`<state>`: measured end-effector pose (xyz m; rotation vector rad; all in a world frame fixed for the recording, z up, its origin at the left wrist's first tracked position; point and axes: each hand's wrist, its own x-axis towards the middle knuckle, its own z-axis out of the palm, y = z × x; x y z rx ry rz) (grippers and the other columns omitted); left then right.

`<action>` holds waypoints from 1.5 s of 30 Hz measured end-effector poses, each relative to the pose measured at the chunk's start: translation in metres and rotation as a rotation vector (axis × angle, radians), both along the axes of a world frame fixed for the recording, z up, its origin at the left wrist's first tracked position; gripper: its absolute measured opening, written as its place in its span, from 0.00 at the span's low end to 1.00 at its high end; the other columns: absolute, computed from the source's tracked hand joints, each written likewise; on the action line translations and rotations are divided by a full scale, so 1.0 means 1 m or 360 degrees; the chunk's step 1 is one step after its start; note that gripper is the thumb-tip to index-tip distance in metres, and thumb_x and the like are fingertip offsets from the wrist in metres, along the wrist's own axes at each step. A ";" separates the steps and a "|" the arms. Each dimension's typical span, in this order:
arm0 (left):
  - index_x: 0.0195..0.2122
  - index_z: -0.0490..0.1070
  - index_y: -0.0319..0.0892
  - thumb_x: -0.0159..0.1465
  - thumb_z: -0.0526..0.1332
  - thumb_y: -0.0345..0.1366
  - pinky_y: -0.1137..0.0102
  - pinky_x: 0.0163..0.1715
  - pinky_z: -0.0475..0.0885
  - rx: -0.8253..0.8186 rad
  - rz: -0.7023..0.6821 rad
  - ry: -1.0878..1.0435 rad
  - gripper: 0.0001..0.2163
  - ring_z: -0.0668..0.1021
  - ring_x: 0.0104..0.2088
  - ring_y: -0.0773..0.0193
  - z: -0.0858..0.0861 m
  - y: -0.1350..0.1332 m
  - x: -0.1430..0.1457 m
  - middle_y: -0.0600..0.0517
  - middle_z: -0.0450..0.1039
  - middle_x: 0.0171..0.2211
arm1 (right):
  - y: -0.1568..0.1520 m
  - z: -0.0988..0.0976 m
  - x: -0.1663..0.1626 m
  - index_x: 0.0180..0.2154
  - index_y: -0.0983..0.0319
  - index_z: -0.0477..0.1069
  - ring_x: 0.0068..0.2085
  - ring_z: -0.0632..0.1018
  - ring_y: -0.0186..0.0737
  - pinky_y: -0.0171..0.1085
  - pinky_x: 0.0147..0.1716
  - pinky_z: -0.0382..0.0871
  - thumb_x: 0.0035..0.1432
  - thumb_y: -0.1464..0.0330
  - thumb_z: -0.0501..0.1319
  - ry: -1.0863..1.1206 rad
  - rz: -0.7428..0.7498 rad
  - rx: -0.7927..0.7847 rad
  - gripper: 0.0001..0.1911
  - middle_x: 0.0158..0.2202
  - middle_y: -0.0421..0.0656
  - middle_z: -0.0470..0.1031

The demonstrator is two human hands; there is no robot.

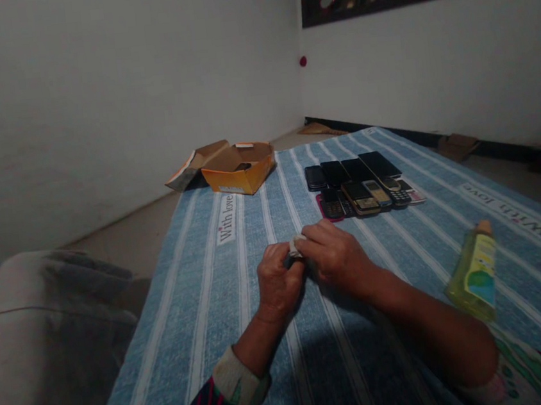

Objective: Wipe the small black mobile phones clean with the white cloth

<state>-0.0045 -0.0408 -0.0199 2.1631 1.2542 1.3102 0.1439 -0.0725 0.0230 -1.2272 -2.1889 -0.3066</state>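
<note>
While resting low on striped cloth, pinching small white wad between fingertips of left hand and right hand; fingers curled, pressed together round wad. Wad at mid-cloth, just short of phones laid in two rows. Yellow-green bottle beside right forearm. Open orange box at far left edge. Grey fabric off cloth, left.

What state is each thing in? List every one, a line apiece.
left hand: closed on the small white piece.
right hand: closed on the same piece.
small white piece: pinched between both hands.
orange box: open, flaps out.
phones: lying face up in two rows, screens dark.
bottle: capped, standing.
striped cloth: spread flat.
</note>
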 end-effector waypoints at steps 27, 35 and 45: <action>0.30 0.73 0.45 0.57 0.60 0.29 0.64 0.38 0.73 -0.0022 0.0003 -0.0007 0.04 0.77 0.34 0.59 0.001 -0.003 0.000 0.52 0.77 0.29 | -0.002 -0.002 -0.005 0.31 0.63 0.74 0.35 0.66 0.43 0.39 0.35 0.59 0.59 0.80 0.56 0.0063 -0.0099 -0.0010 0.11 0.31 0.45 0.71; 0.28 0.72 0.44 0.56 0.59 0.29 0.65 0.37 0.73 -0.0007 0.0002 -0.0001 0.04 0.77 0.33 0.59 0.002 -0.004 -0.001 0.52 0.76 0.28 | -0.004 -0.004 -0.009 0.31 0.63 0.74 0.35 0.66 0.43 0.40 0.34 0.59 0.62 0.78 0.55 0.0023 -0.0060 0.0055 0.11 0.31 0.45 0.71; 0.33 0.75 0.44 0.57 0.62 0.30 0.63 0.40 0.73 0.0014 -0.0001 -0.0027 0.04 0.78 0.36 0.59 0.000 -0.003 0.001 0.52 0.78 0.31 | 0.000 -0.003 -0.003 0.32 0.64 0.75 0.35 0.67 0.43 0.40 0.35 0.59 0.59 0.79 0.57 0.0104 -0.0202 -0.0011 0.10 0.31 0.45 0.73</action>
